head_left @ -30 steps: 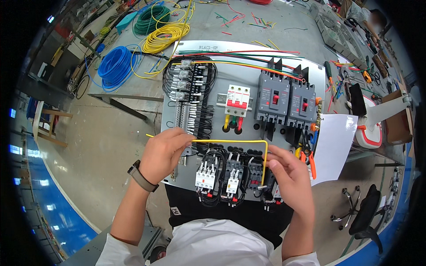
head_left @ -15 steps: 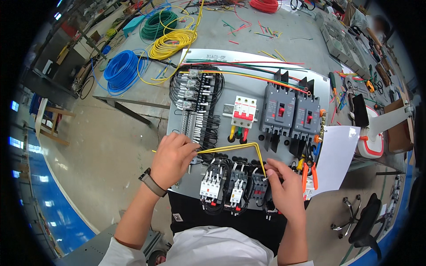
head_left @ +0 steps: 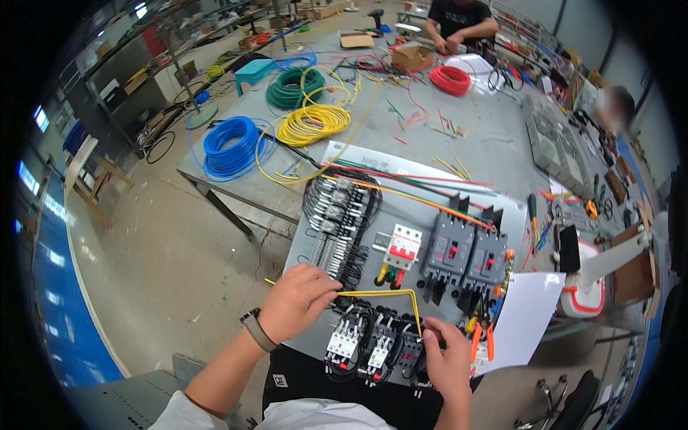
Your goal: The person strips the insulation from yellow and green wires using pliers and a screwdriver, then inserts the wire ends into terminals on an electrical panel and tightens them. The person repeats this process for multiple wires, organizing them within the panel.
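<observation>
Two yellow wires (head_left: pixel 380 293) run side by side over a metal mounting plate (head_left: pixel 345 152), with a sharp bend on their right. My left hand (head_left: pixel 297 302) is closed on them in a pinch above the terminal strip (head_left: pixel 325 251). Near their lower right end, my right hand (head_left: pixel 448 355) pinches the wires beside a dark contactor (head_left: pixel 410 350). Two more contactors with white fronts, one on the left (head_left: pixel 344 342) and one in the middle (head_left: pixel 380 352), stand along the plate's near edge. Behind the wires sit a white-and-red miniature breaker (head_left: pixel 403 247) and two grey moulded-case breakers (head_left: pixel 449 251).
Orange-handled pliers (head_left: pixel 481 340) lie at the plate's right, next to a white sheet (head_left: pixel 527 315). Blue (head_left: pixel 233 147), green (head_left: pixel 292 89), yellow (head_left: pixel 313 125) and red (head_left: pixel 450 80) wire coils rest on the grey table (head_left: pixel 401 107). A co-worker (head_left: pixel 462 25) is at the far side.
The view has tilted up, so the board sits lower and the co-worker across the table now shows. Both hands keep their pinch on the yellow wires, whose bend looks much the same.
</observation>
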Action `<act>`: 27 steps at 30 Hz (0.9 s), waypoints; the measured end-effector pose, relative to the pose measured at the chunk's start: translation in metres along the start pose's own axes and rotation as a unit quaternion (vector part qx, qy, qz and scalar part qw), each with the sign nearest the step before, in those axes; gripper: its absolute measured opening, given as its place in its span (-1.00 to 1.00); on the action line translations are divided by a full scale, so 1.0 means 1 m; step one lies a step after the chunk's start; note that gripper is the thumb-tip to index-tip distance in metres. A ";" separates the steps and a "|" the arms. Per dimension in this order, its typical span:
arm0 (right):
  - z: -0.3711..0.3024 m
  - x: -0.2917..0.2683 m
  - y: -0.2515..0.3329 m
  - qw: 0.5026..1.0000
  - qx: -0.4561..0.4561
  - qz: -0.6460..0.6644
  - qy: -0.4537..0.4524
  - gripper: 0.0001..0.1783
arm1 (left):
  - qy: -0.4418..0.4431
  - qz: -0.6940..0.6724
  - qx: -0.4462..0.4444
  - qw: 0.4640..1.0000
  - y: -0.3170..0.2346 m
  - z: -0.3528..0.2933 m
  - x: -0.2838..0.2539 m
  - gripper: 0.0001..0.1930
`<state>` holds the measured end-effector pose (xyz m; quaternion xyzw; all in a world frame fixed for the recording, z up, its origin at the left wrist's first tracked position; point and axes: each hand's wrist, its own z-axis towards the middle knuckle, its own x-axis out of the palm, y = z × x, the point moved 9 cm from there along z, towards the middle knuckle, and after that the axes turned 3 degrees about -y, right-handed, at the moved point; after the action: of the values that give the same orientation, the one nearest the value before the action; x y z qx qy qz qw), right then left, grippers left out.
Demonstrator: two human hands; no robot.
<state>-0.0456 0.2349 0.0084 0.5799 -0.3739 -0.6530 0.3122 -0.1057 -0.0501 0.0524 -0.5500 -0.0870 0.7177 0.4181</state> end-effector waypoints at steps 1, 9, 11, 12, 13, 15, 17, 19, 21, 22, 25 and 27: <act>0.000 -0.004 0.001 1.000 -0.009 0.002 -0.004 -0.75 | -0.009 -0.028 -0.016 0.999 -0.003 -0.001 -0.004 -0.83; 0.064 -0.044 0.055 0.998 -0.031 0.013 -0.047 -0.81 | -0.065 -0.210 -0.107 0.970 -0.024 -0.053 -0.013 -0.84; 0.086 -0.038 0.079 0.996 -0.076 -0.008 -0.040 -0.82 | -0.072 -0.224 -0.112 0.965 -0.029 -0.067 -0.010 -0.83; 0.099 -0.034 0.089 0.993 -0.107 -0.035 -0.036 -0.82 | -0.074 -0.235 -0.122 0.961 -0.029 -0.074 -0.007 -0.83; 0.113 -0.029 0.091 0.992 -0.120 -0.036 -0.023 -0.80 | -0.060 -0.236 -0.132 0.961 -0.028 -0.083 -0.001 -0.82; 0.142 -0.013 0.103 0.991 -0.128 -0.041 -0.007 -0.79 | -0.061 -0.251 -0.137 0.956 -0.032 -0.095 0.003 -0.80; 0.175 0.009 0.120 0.985 -0.156 -0.069 0.015 -0.78 | -0.047 -0.250 -0.129 0.959 -0.035 -0.103 0.014 -0.78; 0.207 0.036 0.132 0.972 -0.195 -0.120 0.044 -0.77 | -0.045 -0.244 -0.114 0.962 -0.047 -0.100 0.011 -0.77; 0.236 0.061 0.137 0.960 -0.221 -0.159 0.060 -0.78 | -0.036 -0.249 -0.089 0.964 -0.054 -0.098 0.017 -0.77; 0.253 0.083 0.135 0.954 -0.240 -0.163 0.071 -0.77 | -0.039 -0.240 -0.091 0.966 -0.054 -0.101 0.017 -0.77; 0.292 0.116 0.124 0.940 -0.242 -0.222 0.090 -0.75 | -0.036 -0.238 -0.076 0.968 -0.057 -0.102 0.019 -0.77; 0.303 0.134 0.126 0.932 -0.229 -0.258 0.113 -0.75 | -0.028 -0.240 -0.081 0.967 -0.055 -0.102 0.019 -0.77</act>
<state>-0.3669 0.0944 0.0595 0.6395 -0.0144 -0.7087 0.2975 0.0094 -0.0359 0.0322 -0.5245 -0.2858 0.6020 0.5299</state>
